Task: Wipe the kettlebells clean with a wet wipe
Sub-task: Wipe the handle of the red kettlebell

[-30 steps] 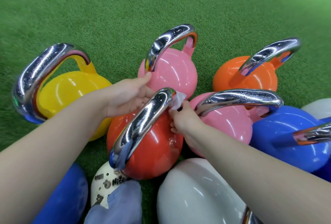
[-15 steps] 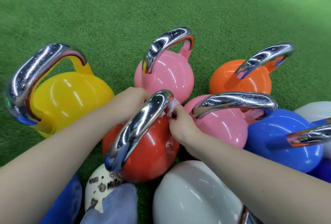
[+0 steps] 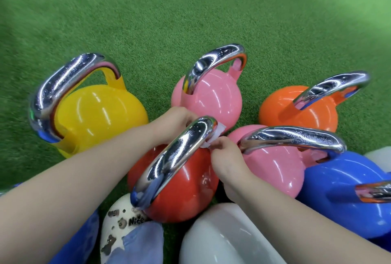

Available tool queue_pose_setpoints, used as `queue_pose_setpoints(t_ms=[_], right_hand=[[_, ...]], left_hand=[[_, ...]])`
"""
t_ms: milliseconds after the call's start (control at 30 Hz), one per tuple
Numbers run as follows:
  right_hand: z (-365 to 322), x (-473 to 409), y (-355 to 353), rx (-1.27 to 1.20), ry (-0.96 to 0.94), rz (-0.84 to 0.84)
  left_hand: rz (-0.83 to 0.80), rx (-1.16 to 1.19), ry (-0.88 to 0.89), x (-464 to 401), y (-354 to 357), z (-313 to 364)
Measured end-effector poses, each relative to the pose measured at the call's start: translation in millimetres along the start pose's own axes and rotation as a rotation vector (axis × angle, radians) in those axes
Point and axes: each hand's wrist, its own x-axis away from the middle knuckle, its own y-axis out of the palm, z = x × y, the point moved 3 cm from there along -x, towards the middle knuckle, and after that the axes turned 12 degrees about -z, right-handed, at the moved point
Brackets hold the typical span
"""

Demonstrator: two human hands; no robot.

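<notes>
Right hand (image 3: 226,158) pinching wet wipe (image 3: 211,137) against red kettlebell (image 3: 182,181) handle; left hand (image 3: 175,122) steadying behind it, grip hidden. Keep wipe wrapping fully round.

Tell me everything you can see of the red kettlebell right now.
The red kettlebell is a glossy red ball with a wide chrome handle arching over it toward the camera. It stands upright on the green turf, crowded by a pink kettlebell and a white one. The right hand pinches a white wet wipe against the handle's far end; the left hand reaches behind it, fingers hidden.
</notes>
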Motion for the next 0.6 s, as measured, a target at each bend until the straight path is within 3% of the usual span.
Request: queue_pose_setpoints(t_ms=[233,467,600], right_hand=[[-4.7,-2.8,-8.7,-0.113,-0.199,0.074],[-35.4,14.2,-30.9,0.293,-0.576,0.038],[-47.7,9.5,-37.7,0.661,-0.729,0.102]], left_hand=[[0.075,0.205,0.232,19.5,-6.2,14.2],[0.096,0.216,0.316,33.2,-22.3,18.7],[0.047,0.283,0.347,44.8,-29.3,23.5]])
